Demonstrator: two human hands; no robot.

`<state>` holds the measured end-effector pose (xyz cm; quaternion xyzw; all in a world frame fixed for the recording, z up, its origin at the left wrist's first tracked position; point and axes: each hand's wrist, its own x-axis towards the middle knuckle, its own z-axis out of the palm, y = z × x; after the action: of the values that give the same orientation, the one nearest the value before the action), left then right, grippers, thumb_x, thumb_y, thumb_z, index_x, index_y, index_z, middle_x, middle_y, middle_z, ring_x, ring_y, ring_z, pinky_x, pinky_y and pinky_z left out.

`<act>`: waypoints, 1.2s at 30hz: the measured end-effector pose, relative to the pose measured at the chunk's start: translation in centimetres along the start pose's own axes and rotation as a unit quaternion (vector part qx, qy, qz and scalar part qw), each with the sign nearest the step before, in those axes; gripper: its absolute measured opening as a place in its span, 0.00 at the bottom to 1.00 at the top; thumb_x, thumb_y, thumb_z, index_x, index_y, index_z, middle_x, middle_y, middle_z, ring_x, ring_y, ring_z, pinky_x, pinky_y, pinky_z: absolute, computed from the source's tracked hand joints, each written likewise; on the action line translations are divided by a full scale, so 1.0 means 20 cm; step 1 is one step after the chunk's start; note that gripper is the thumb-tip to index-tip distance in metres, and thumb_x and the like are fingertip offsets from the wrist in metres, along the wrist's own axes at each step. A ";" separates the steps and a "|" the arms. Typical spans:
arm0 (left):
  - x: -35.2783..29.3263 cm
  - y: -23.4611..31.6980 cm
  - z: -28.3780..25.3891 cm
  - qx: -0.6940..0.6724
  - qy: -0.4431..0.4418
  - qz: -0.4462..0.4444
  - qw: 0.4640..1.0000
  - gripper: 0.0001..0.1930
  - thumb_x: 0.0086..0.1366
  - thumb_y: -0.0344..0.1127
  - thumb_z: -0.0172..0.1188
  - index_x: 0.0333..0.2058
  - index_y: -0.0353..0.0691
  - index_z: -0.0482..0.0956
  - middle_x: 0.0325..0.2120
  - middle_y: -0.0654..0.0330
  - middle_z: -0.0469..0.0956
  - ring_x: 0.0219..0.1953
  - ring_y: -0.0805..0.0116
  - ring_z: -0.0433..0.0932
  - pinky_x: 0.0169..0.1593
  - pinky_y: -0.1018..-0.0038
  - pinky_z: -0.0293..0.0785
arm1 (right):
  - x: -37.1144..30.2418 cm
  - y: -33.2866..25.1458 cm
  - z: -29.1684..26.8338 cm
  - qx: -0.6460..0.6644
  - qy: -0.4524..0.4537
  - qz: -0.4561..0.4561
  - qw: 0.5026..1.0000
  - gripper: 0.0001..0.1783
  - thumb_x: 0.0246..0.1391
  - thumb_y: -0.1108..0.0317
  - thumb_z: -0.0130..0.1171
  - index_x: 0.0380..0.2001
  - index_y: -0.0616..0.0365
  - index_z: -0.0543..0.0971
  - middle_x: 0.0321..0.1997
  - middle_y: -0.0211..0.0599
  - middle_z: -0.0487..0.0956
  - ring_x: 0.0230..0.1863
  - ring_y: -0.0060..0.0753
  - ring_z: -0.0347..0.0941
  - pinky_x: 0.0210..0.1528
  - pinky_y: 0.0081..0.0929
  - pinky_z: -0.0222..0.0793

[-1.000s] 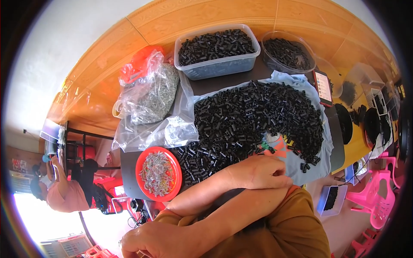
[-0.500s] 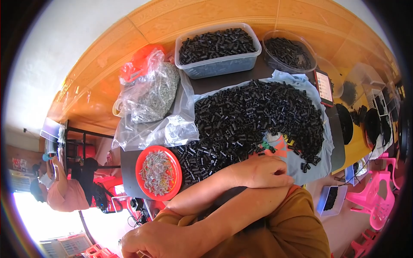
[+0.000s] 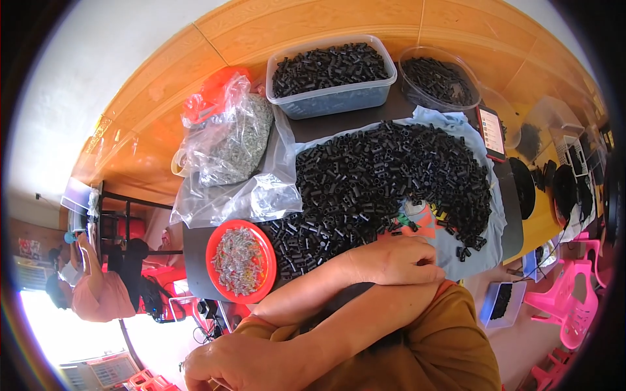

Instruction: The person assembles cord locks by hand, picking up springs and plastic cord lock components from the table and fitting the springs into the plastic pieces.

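My arms are crossed before the table's near edge. My left hand rests on my right forearm near the elbow, fingers curled, with no object showing in it. Reaching across to the lower left, my right hand hangs with bent fingers, partly cut off by the picture's edge. Beyond my left hand lies a wide heap of short black tubes on a light blue cloth. A red plate to the left carries a pile of small clear and silvery pieces.
A clear plastic bag of small grey pieces lies at the back left. A rectangular tub and a round tub, both with black tubes, stand behind the heap. A phone lies right. Pink chairs and another person are beyond.
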<state>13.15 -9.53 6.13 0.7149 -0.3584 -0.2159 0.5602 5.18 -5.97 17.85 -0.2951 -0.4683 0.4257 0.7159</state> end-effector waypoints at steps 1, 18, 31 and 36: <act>0.00 0.01 -0.01 0.000 0.000 0.000 1.000 0.20 0.61 0.51 0.57 0.25 0.36 0.75 0.20 0.57 0.74 0.24 0.65 0.72 0.28 0.69 0.66 | 0.00 0.00 0.00 -0.002 0.002 -0.005 1.000 0.09 0.44 0.64 0.61 0.27 0.59 0.79 0.25 0.39 0.79 0.27 0.35 0.75 0.29 0.31 0.67; 0.00 0.07 -0.06 0.017 -0.094 -0.107 0.990 0.18 0.60 0.48 0.56 0.26 0.36 0.75 0.26 0.53 0.75 0.30 0.65 0.75 0.34 0.71 0.68 | 0.00 0.00 0.00 -0.012 0.001 -0.004 1.000 0.09 0.44 0.64 0.60 0.27 0.58 0.79 0.26 0.39 0.79 0.28 0.36 0.76 0.29 0.32 0.68; 0.00 0.02 -0.03 -0.032 -0.023 -0.009 0.999 0.18 0.61 0.48 0.56 0.27 0.36 0.75 0.23 0.54 0.74 0.29 0.63 0.75 0.34 0.70 0.69 | 0.00 0.00 0.00 -0.025 0.002 -0.013 1.000 0.09 0.44 0.64 0.60 0.26 0.58 0.79 0.25 0.39 0.79 0.28 0.37 0.76 0.30 0.33 0.68; 0.00 0.09 -0.09 0.014 -0.130 -0.137 0.982 0.18 0.62 0.47 0.57 0.25 0.35 0.74 0.19 0.58 0.73 0.24 0.70 0.71 0.29 0.71 0.65 | 0.00 0.01 0.01 -0.022 0.000 -0.024 0.999 0.09 0.44 0.64 0.59 0.26 0.59 0.79 0.25 0.40 0.79 0.28 0.37 0.76 0.30 0.33 0.68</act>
<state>14.08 -8.57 8.33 0.7307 -0.3303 -0.3766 0.4639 4.85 -5.91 17.67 -0.2989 -0.4845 0.3981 0.7193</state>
